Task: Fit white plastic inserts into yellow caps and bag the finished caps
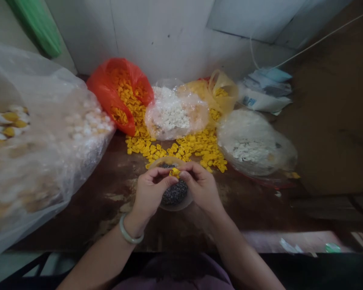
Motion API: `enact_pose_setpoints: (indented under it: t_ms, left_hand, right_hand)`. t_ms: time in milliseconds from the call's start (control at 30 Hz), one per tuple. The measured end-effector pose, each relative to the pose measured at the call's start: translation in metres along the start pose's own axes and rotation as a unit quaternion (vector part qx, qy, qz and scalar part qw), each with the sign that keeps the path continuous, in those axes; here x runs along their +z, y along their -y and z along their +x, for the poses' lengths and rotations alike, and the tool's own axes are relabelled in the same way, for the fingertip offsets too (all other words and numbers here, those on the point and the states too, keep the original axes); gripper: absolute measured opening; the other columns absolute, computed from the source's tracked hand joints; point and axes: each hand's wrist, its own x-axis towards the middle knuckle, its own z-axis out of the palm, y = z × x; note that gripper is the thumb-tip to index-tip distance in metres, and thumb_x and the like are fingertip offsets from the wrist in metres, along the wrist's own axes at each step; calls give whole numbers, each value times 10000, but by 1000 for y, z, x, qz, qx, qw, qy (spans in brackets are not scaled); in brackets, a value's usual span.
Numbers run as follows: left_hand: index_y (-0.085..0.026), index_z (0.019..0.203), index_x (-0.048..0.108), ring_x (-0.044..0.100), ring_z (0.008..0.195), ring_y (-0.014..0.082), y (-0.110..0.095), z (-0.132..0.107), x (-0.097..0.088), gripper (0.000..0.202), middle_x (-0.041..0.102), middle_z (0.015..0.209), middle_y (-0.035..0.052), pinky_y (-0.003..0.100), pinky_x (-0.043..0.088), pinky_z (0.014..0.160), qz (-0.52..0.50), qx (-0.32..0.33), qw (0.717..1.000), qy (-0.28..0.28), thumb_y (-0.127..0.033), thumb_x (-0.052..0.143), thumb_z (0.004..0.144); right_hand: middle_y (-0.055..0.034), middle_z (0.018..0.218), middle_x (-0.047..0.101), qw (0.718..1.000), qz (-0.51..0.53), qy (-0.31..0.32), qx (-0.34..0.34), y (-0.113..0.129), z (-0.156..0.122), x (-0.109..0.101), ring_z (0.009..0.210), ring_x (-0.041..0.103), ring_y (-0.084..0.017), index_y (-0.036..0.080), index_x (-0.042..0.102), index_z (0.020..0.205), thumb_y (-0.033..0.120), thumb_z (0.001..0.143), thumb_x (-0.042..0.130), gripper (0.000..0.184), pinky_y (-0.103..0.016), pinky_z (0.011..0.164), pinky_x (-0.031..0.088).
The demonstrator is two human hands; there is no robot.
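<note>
Between my fingertips is a small yellow plastic piece (174,172), pinched from both sides above a bowl. My left hand (149,189), with a pale bangle on the wrist, grips it between thumb and forefinger. From the other side my right hand (201,185) pinches the same piece. Beneath them, the round translucent bowl (175,207) holds many small dark shiny bits (174,195). Just beyond the bowl, loose yellow pieces (181,149) lie spread over the dark brown table (109,217).
A red bag (109,80) spills yellow pieces at the back. Clear bags of white pieces (175,114) stand at the middle and right (254,149). A large clear bag (57,157) of white-and-yellow items fills the left. Behind rises a pale wall (169,40).
</note>
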Motion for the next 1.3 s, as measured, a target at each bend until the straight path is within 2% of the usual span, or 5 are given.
enact_pose_setpoints:
  t_ms: [633,800,967,1200,1300]
  left_hand:
    - [-170,732,781,680,675,127,-1,-1,1,290,770,753,35,223,551,683,-80,-70,994,8,-161,882,460]
    - [-180,804,791,684,691,133,7,-1,0,301,775,785,47,230,554,688,-60,-43,997,11,-210,883,518]
    - [-195,836,789,716,810,168,14,-2,-2,221,785,865,47,259,562,781,1,58,998,-6,-206,820,618]
    - [-208,839,769,723,851,179,9,-8,-6,131,784,880,32,275,560,817,118,194,974,12,-154,698,744]
    - [-201,842,767,719,848,179,9,-6,-6,120,782,884,39,271,557,810,128,192,973,6,-166,702,747]
  right_hand:
    - [-17,860,653,980,-143,-1,-142,5,-8,-3,817,640,-164,275,718,808,126,851,597,196,-300,716,537]
    - [-6,933,662,998,33,5,-47,-4,-8,2,931,641,-171,275,717,784,169,770,719,107,-319,844,519]
    - [-11,1012,712,954,268,39,130,-10,-9,13,966,655,-178,274,693,962,283,739,788,242,-340,873,524]
    - [-8,996,722,942,308,46,125,-4,-10,17,946,661,-172,249,654,826,261,711,820,203,-313,862,521]
    - [-4,980,709,944,311,26,108,-8,-10,24,943,656,-169,245,603,821,280,730,808,228,-305,857,519]
